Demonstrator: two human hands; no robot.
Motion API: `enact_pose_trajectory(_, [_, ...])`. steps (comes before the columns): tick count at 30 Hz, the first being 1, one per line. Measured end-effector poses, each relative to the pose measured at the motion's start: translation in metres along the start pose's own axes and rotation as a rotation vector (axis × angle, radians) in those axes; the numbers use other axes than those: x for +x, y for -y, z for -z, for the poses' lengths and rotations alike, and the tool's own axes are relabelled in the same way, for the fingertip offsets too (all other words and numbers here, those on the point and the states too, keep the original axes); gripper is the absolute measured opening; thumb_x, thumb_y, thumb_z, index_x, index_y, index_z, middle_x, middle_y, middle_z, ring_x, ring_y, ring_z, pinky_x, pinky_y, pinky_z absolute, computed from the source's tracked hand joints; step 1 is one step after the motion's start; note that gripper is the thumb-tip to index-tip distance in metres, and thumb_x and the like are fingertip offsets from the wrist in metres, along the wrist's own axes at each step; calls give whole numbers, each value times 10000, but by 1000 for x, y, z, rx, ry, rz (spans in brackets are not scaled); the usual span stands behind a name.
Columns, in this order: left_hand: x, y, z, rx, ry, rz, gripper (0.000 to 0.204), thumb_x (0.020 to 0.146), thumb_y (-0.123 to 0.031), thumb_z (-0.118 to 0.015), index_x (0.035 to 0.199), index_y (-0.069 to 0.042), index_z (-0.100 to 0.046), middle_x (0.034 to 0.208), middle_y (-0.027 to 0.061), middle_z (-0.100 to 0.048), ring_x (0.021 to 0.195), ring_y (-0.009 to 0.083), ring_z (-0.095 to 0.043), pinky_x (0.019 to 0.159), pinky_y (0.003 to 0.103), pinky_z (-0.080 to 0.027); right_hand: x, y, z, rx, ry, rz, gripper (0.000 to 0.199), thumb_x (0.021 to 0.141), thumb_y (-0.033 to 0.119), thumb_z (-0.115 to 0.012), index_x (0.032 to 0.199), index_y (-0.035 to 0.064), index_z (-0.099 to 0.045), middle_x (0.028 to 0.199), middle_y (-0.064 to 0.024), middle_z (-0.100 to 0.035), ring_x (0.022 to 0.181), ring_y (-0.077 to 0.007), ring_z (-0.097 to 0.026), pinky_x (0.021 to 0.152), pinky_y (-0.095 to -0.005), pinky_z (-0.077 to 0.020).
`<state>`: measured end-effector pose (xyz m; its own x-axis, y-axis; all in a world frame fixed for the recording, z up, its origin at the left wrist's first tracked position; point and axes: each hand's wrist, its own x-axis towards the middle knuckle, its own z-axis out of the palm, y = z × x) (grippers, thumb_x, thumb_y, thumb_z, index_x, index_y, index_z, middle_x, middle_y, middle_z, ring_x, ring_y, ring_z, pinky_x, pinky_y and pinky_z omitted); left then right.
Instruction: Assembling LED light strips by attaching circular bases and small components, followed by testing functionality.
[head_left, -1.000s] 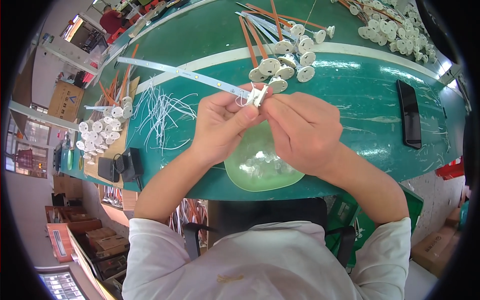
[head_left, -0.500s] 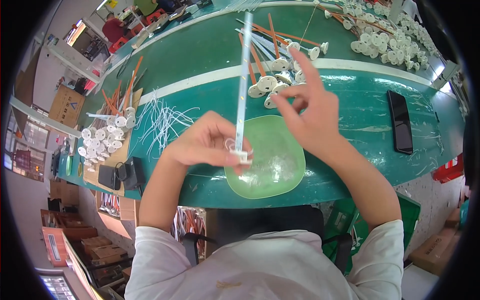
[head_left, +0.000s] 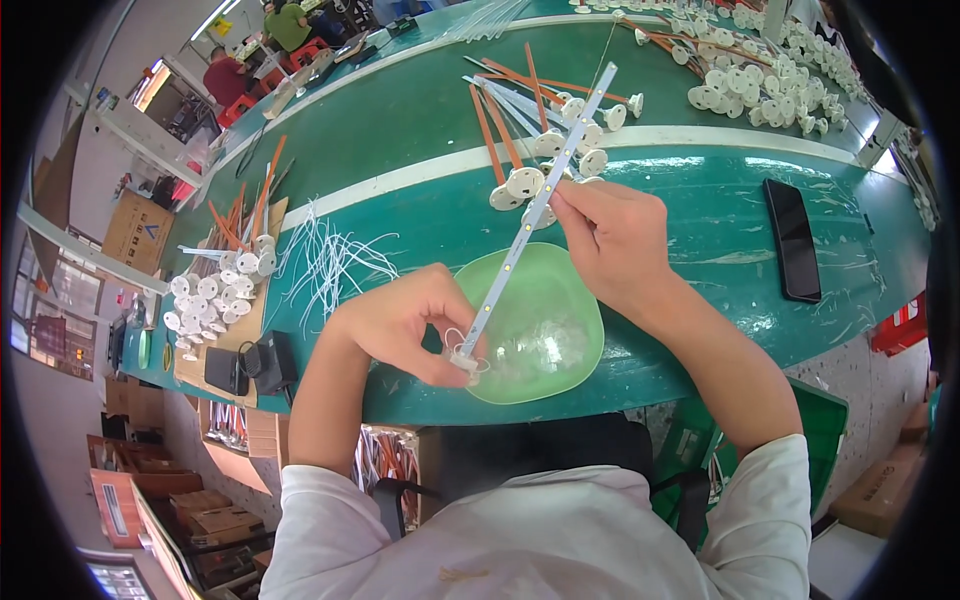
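A long narrow LED strip [head_left: 519,235], white with small yellow spots, slants up and to the right between my two hands. My left hand [head_left: 410,325] is closed on its lower end, where a small white connector [head_left: 464,360] with thin looped wire sits at the fingertips. Higher up, my right hand [head_left: 618,240] pinches the strip between thumb and index finger. Below the strip lies a light green rounded tray [head_left: 550,345]. Just beyond the strip, several white round bases [head_left: 524,182] with orange and white strips lie in a cluster.
Thin white wires [head_left: 330,265] lie left of my left hand. Farther left are more round bases [head_left: 215,295] and black adapters [head_left: 265,362]. A black phone [head_left: 792,240] rests at the right. A large heap of white bases [head_left: 760,90] fills the far right. Other people sit at the far left.
My right hand has come down from its raised, spread pose and now pinches the strip. The strip has tilted from nearly upright to leaning right, and my left hand has moved slightly nearer.
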<state>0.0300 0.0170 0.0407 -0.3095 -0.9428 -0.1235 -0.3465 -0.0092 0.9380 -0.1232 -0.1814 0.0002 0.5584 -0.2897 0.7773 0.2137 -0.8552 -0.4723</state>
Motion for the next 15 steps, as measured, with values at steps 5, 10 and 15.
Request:
enact_pose_trajectory(5, [-3, 0, 8, -23, -141, 31, 173, 721, -54, -766, 856, 41, -715, 760, 52, -696, 634, 95, -633, 632, 230, -535, -1, -3, 1, 32, -11, 36, 87, 868, 30, -688, 950, 11, -713, 667, -107, -629, 552, -260, -589, 498, -352, -426])
enact_pose_trajectory(10, [-6, 12, 12, -196, -270, 155, 248, 707, -110, -742, 860, 79, -693, 770, 105, -697, 631, 143, -658, 588, 265, -549, -3, -3, -3, 71, 8, 235, 105, 794, 1, -719, 889, 43, -712, 650, -92, -623, 544, -258, -596, 489, -353, -443])
enact_pose_trajectory(15, [-16, 7, 21, -111, -519, 193, 202, 790, -120, -711, 905, 45, -703, 762, 70, -685, 657, 122, -647, 601, 260, -544, -4, 4, -2, 67, 195, 380, 133, 750, 1, -746, 865, 60, -716, 657, -76, -637, 541, -250, -602, 492, -346, -457])
